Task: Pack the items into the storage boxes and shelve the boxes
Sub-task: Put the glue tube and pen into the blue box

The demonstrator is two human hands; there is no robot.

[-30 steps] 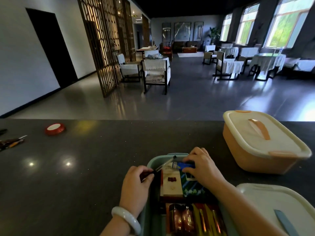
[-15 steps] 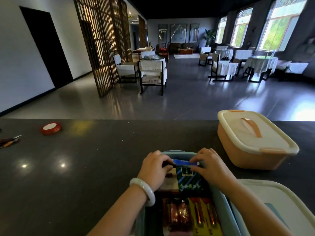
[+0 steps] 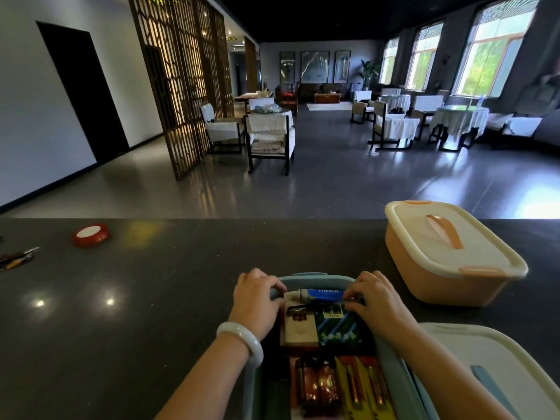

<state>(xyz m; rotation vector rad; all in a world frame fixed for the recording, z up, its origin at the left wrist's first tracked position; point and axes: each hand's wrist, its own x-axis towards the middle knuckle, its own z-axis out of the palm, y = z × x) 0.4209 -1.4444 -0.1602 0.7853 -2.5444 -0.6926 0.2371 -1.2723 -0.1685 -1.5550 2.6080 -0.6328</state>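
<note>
Head view: blue box [image 3: 391, 359] sits open on the dark counter [image 3: 151, 298], packed with cards, batteries and a blue tube [image 3: 322, 294] lying along its far end. Left hand [image 3: 257, 300] curls over the box's far-left rim. Right hand [image 3: 375, 301] pinches the tube's right end. Orange box [image 3: 448, 253], lid on, stands to the right, apart. White lid [image 3: 497, 365] lies beside the blue box. Red tape roll [image 3: 91, 234] far left.

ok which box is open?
The blue box under both hands, nearest the camera: no lid, items showing inside. The orange box at far right has its cream lid clipped on.
</note>
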